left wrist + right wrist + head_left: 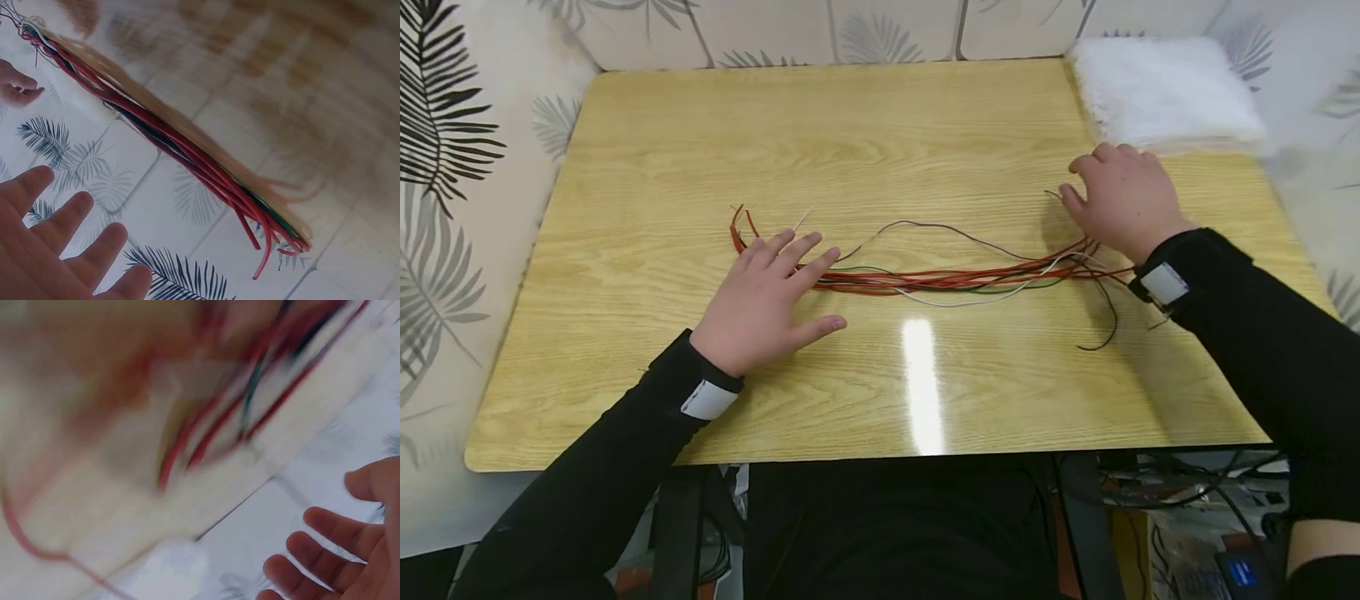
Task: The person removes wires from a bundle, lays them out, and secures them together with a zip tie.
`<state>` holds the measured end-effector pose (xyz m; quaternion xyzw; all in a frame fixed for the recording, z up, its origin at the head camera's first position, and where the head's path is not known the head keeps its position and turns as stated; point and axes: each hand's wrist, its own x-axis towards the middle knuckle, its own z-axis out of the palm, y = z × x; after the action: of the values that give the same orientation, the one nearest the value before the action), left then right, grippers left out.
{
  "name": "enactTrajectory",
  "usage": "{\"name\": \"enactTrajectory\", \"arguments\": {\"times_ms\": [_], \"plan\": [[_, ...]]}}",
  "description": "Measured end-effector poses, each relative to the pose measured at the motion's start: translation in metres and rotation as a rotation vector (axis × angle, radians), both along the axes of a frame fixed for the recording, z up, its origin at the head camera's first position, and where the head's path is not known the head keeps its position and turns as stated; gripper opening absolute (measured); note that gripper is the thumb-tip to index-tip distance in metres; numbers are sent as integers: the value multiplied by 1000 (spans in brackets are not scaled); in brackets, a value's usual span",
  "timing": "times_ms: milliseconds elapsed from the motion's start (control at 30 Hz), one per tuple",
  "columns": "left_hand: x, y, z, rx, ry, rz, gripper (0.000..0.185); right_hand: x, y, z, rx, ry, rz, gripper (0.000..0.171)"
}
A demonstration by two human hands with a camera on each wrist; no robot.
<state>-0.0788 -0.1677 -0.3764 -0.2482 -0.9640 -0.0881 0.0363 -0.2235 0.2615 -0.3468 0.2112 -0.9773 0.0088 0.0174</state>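
Observation:
A loose bundle of thin electrical wires [925,282], mostly red with some green, black and white strands, lies lengthwise across the wooden table. My left hand [767,292] is over its left end with fingers spread, hiding part of it. In the left wrist view, the fingers of that hand [69,244] show nothing between them, and the cut red ends [262,240] fan out. Near the bundle's right end is my right hand [1127,200], fingers slightly bent. The right wrist view shows this hand [344,550] apart from the blurred red wires [212,437].
The wood-grain table [820,142] meets a leaf-patterned wall at the back. A white stack of soft sheets [1165,92] lies at the far right corner. One dark wire [1108,312] strays toward the front right. Black cables [1187,492] hang below the table edge.

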Motion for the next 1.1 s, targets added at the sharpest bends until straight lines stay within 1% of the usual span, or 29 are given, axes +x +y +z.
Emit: {"name": "enactTrajectory", "arguments": {"times_ms": [67,167,267,400,467,567,667,867,967,1100], "plan": [[5,2,2,-6,5,-9,83,-18,8,7,48,-5,-46,41],[12,7,7,-6,22,-31,83,-42,19,16,123,-40,-107,37],[19,12,12,6,37,-53,82,-63,31,18,201,-76,-140,34],[26,20,16,28,49,-84,81,-79,47,17,296,-133,-191,32],[29,22,17,30,55,-92,80,-82,50,16,332,-159,-222,31],[34,23,18,28,50,-98,80,-83,50,16,375,-182,-259,30],[38,23,21,26,44,-98,80,-83,47,17,402,-189,-274,29],[43,22,24,36,45,-107,80,-83,44,16,432,-201,-269,29],[45,24,25,38,48,-121,79,-81,47,13,445,-217,-286,29],[46,27,27,41,50,-133,78,-79,53,12,429,-201,-311,27]]}}
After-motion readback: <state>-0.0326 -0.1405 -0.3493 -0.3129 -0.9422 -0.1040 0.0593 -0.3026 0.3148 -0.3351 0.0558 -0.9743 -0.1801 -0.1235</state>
